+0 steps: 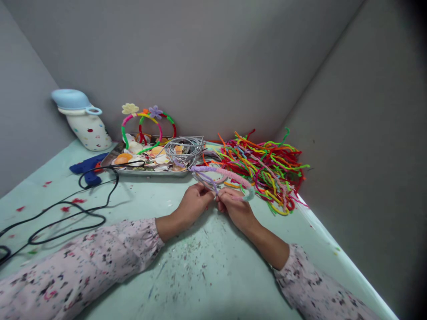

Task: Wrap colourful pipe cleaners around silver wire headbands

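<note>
A wire hoop wrapped in pink, lilac and pale teal pipe cleaner [230, 174] rises in an arc above my hands at the middle of the table. My right hand [237, 209] is closed on the hoop's near side. My left hand [191, 204] meets it there, thumb and fingers pinched on a loose lilac pipe cleaner [208, 178] that runs up from the fingertips. My fingers hide the exact spot where strand and wire meet. Just behind the hoop lie bare silver wire rings [187, 149], partly on the tray's right end.
Behind my hands, a metal tray [150, 173] holds shell-like discs and finished flower-topped hoops [142, 129]. Right of it spreads a heap of colourful pipe cleaners [267, 169]. At left are a blue glue gun [87, 166], its black cord [66, 226] and a white bottle [87, 124].
</note>
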The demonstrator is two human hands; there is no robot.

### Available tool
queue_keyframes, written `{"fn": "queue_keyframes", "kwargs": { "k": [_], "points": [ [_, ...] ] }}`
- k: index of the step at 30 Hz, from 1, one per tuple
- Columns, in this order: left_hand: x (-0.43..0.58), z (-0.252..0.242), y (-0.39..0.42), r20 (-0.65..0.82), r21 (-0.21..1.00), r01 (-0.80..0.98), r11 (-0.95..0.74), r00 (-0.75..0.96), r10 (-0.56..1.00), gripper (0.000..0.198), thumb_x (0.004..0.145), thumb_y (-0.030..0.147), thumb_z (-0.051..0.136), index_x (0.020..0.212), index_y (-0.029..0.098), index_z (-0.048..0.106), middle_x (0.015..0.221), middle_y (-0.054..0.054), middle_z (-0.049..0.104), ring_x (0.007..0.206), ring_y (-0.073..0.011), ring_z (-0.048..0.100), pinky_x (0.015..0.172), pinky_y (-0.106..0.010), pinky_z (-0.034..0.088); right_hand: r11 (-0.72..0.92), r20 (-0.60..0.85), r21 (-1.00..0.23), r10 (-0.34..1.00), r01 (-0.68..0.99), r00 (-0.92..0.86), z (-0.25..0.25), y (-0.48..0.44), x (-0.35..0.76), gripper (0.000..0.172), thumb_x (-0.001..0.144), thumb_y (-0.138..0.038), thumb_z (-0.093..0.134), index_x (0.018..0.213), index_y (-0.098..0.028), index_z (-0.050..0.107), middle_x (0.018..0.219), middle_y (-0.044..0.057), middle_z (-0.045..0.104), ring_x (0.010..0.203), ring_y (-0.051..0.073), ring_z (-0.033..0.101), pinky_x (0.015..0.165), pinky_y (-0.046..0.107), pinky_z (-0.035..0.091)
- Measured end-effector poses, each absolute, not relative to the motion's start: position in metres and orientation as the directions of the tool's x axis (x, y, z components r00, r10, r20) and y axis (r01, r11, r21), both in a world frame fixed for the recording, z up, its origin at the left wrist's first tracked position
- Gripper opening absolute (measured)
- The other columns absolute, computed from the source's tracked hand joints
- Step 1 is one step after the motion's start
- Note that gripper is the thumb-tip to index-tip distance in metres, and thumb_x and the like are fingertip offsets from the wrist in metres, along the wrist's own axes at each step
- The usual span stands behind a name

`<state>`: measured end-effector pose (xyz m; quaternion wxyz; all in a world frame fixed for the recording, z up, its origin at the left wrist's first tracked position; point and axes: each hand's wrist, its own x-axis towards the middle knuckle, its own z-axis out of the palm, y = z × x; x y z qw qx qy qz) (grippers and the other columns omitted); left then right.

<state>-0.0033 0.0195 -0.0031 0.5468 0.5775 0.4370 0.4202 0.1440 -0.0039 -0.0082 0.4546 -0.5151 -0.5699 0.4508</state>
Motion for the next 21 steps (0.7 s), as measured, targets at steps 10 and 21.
{"fn": "queue_keyframes", "kwargs": {
  "k": [10,21],
  "points": [
    [-0.0031,-0.0042,0.0216,0.01,1.0,0.003,-0.011,0.278,0.96,0.014,0.071,0.024,0.06,0.06,0.018,0.054,0.046,0.003,0.045,0.044,-0.01,0.036,0.047,-0.027,0.027,0.108,0.094,-0.96,0.994,0.26,-0.063,-0.0066,-0.0066,0.1423,0.02,0.076,-0.021,0.046,0.057,-0.021,0.053,0.055,-0.001,0.053,0.055,0.014,0.048,0.054,0.027,0.037],
    [-0.0041,-0.0058,0.0227,0.038,0.998,0.034,-0.05,0.271,0.962,0.017,0.069,0.019,0.056,0.054,0.02,0.047,0.045,0.003,0.042,0.044,-0.0109,0.037,0.048,-0.028,0.027,0.124,0.111,-0.944,0.992,0.305,-0.059,-0.0134,-0.0054,0.1427,0.022,0.079,-0.024,0.048,0.059,-0.02,0.056,0.055,-0.001,0.056,0.055,0.014,0.052,0.055,0.027,0.039]
  ]
}}
